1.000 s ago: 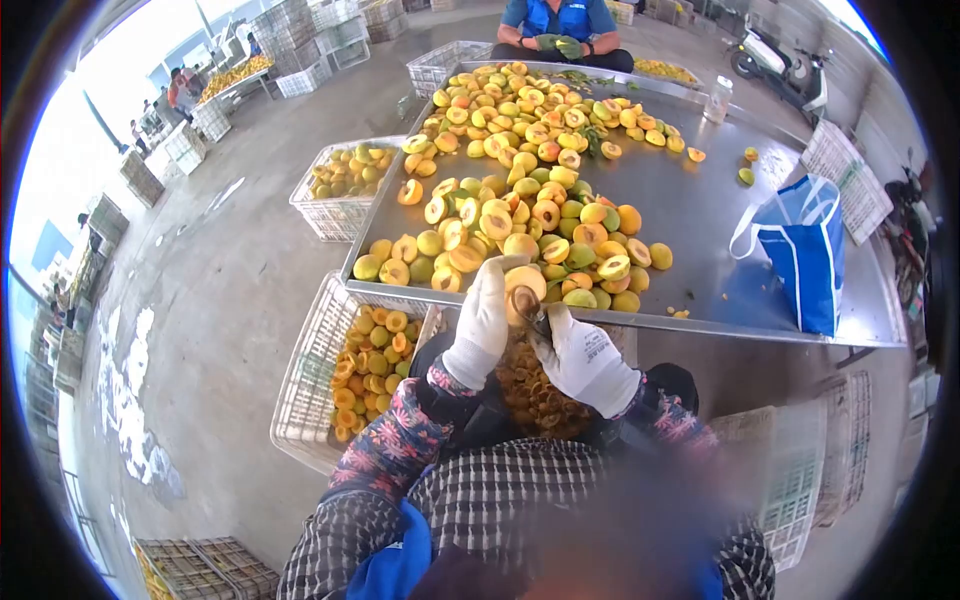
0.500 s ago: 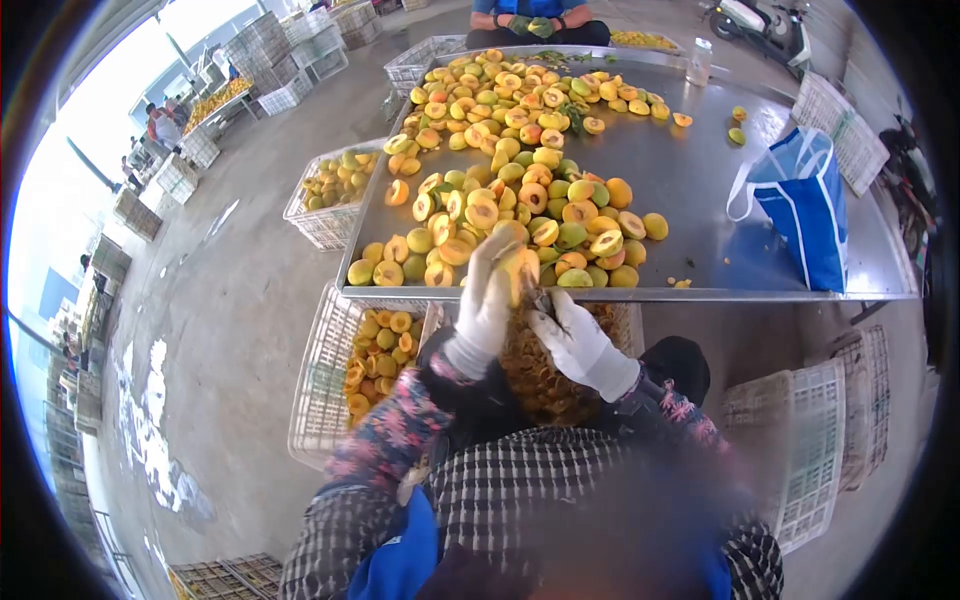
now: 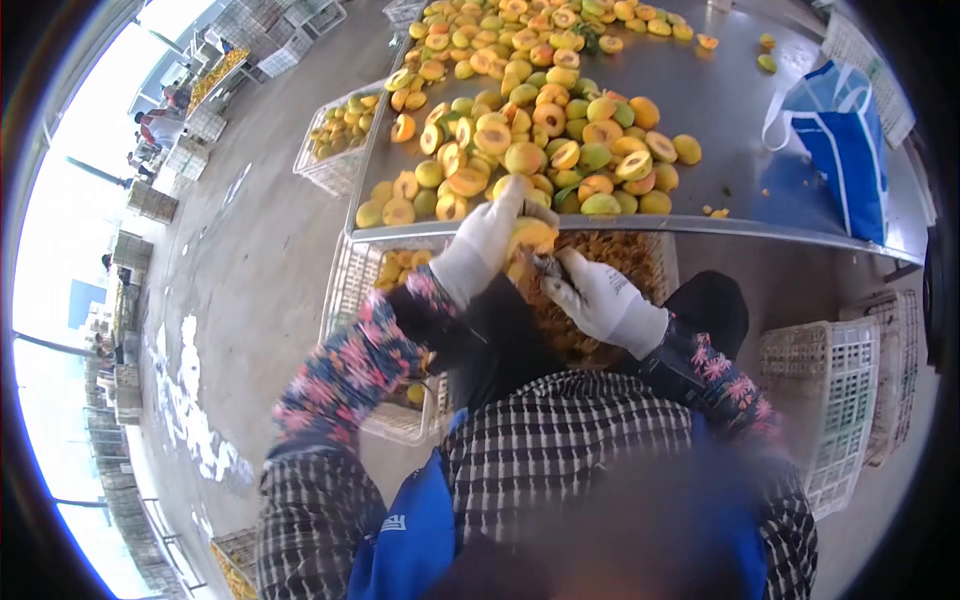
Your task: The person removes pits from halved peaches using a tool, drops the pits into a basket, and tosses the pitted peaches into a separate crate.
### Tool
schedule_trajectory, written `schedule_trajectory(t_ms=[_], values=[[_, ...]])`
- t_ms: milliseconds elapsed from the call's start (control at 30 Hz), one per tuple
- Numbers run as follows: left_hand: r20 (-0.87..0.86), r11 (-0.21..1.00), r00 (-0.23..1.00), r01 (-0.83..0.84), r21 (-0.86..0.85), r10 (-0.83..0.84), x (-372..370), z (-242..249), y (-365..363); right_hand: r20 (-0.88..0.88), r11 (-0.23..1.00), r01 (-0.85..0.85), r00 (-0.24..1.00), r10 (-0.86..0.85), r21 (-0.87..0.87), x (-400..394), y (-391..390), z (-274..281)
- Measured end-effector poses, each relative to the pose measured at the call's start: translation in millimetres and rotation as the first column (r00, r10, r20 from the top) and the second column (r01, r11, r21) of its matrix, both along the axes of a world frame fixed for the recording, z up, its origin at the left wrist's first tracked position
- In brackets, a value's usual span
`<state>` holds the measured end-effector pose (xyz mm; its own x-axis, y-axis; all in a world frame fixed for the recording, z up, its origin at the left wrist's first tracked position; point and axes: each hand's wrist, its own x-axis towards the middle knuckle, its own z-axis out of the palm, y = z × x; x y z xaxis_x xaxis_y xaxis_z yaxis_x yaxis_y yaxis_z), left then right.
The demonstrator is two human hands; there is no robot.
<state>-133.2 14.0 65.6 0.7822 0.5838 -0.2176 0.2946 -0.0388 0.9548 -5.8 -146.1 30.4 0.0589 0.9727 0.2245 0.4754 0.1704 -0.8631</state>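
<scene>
My left hand [image 3: 490, 240], in a white glove, is closed around a cut yellow peach [image 3: 533, 236] just in front of the table's near edge. Its orange flesh faces my other hand. Gloved in white as well, my right hand [image 3: 600, 295] has its thumb and fingers shut on a small dark metal tool [image 3: 548, 265], mostly hidden, whose tip is by the peach. Below both hands, a crate holds brown peach pits and scraps [image 3: 640, 255]. Whole and halved peaches [image 3: 520, 155] are heaped on the metal table [image 3: 700, 130] beyond.
A blue-and-white bag [image 3: 845, 150] stands at the table's right. Crates of peaches sit at the left, one beside the table [image 3: 335, 170] and one partly under my left arm [image 3: 345, 280]. White crates [image 3: 820, 400] stand at the lower right.
The view has tipped down, so table and bag sit higher in it and the person across is out of sight. Both hands stay together at the peach, slightly turned.
</scene>
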Motion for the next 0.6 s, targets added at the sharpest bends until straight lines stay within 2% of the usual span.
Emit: schedule_trajectory(t_ms=[33, 67, 133, 167, 200, 233, 300, 333, 367, 400, 467, 567, 600], values=[[-0.059, 0.995, 0.997, 0.051, 0.084, -0.046, -4, 8, 2, -0.029, 1.0, 0.024, 0.999, -0.024, -0.006, -5, 2, 0], [0.024, 0.982, 1.0, 0.008, -0.189, -0.004, -5, 15, 1, -0.107, 1.0, 0.013, 0.994, -0.014, -0.005, -11, 3, -2], [0.137, 0.931, 0.984, -0.055, -0.361, 0.112, -8, 18, -4, -0.24, 1.0, 0.007, 0.971, -0.004, 0.008, -13, 7, -4], [0.192, 0.893, 0.966, -0.07, -0.444, 0.171, -8, 18, -8, -0.236, 1.0, -0.003, 0.972, 0.002, -0.003, -14, 7, -10], [0.238, 0.894, 0.946, -0.097, -0.438, 0.219, -11, 5, -11, -0.226, 1.0, -0.008, 0.974, 0.005, -0.013, -13, 7, -18], [0.223, 0.925, 0.956, -0.101, -0.365, 0.192, -15, -4, -16, -0.209, 1.0, -0.013, 0.978, 0.009, -0.019, -10, 8, -21], [0.1, 0.889, 0.956, -0.212, -0.406, 0.274, -12, -20, -28, 0.003, 0.989, -0.027, 1.0, 0.028, -0.146, -6, -1, -20], [0.067, 0.862, 0.947, -0.256, -0.437, 0.315, -5, -29, -34, 0.054, 0.981, -0.026, 0.998, 0.037, -0.191, -3, -6, -23], [0.155, 0.91, 0.946, -0.217, -0.354, 0.286, 2, -47, -35, 0.108, 0.97, -0.018, 0.993, 0.045, -0.241, 1, -11, -26], [0.237, 0.944, 0.938, -0.186, -0.272, 0.253, 9, -64, -39, 0.082, 0.979, 0.023, 0.997, -0.006, -0.204, 2, -17, -38], [0.152, 0.782, 0.911, -0.233, -0.578, 0.384, 25, -84, -39, 0.025, 0.986, 0.103, 0.995, -0.101, -0.131, 0, -25, -76], [0.221, 0.748, 0.87, -0.22, -0.626, 0.441, 45, -93, -45, -0.4, 0.962, 0.059, 0.902, -0.165, -0.265, -1, -28, -87], [0.235, 0.72, 0.852, -0.213, -0.66, 0.468, 49, -87, -50, -0.645, 0.853, -0.113, 0.707, -0.291, -0.509, 0, -33, -58]])
